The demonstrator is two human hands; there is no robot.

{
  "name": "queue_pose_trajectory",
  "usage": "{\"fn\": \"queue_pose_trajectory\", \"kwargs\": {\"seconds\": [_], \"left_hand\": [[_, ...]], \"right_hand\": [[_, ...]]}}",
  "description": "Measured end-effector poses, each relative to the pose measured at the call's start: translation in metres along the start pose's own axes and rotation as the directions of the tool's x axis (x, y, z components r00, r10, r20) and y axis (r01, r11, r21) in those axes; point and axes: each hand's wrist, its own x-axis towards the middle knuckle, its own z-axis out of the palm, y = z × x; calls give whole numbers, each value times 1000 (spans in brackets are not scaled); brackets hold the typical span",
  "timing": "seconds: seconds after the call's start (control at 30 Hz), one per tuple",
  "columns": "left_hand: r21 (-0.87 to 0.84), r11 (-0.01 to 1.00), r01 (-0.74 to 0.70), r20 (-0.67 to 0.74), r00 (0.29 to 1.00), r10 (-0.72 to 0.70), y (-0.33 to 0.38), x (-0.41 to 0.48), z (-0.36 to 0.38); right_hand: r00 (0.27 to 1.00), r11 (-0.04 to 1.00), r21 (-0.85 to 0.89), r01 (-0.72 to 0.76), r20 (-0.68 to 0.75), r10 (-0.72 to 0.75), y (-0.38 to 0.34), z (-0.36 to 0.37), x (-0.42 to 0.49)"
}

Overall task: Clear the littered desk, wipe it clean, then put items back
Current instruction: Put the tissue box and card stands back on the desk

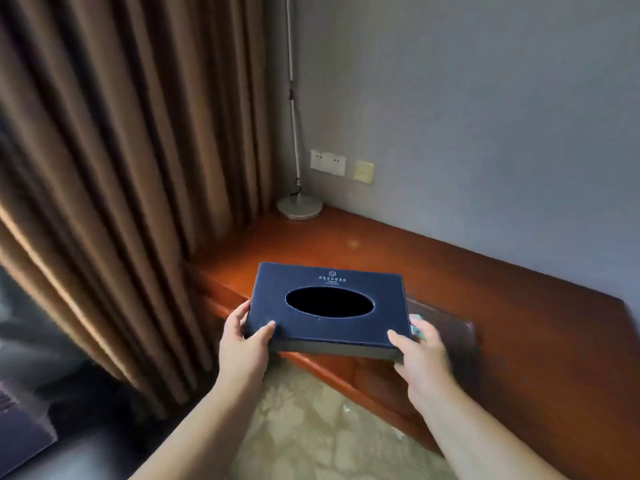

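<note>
Tissue box (329, 329) between left hand (242, 344) and right hand (424, 358), fingers (265, 330) gripping its near corners.

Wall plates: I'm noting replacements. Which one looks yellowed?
The smaller plate on the right, farther from the lamp pole; the wider plate beside it is white.

Dark blue tissue box (327, 304), oval opening apparently empty, tilted above wooden desk (485, 292) edge

Gripping tissue box (311, 329) at near corners with left hand (244, 337) and right hand (422, 355); thumbs on top, forearms extended forward.
</note>
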Motion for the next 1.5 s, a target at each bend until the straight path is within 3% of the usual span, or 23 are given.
{"fn": "queue_pose_trajectory", "kwargs": {"seconds": [0.1,0.3,0.67,0.97,1.13,1.33,1.5], "left_hand": [[55,997,58,137,988,-65,-9,-21,82],[189,965,181,335,912,-236,-46,-34,207],[317,945,79,573,778,-257,-79,29,393],[437,890,129,547,748,-377,-114,86,503],[548,826,135,497,741,-451,-140,92,527],[597,802,-28,542,751,-377,-155,108,559],[602,798,-4,535,744,-401,-155,130,605]], "right_hand": [[994,997,73,-8,-105,15,-18,-78,17],[949,999,22,-40,-311,45,-21,-186,51],[820,988,116,-101,-553,149,-46,-260,183],[763,981,45,-189,-622,175,-54,-289,304],[775,961,22,-274,-587,234,-35,-303,338],[808,957,-43,-285,-548,216,-40,-319,390],[816,958,-69,-280,-543,200,-52,-331,438]]}}
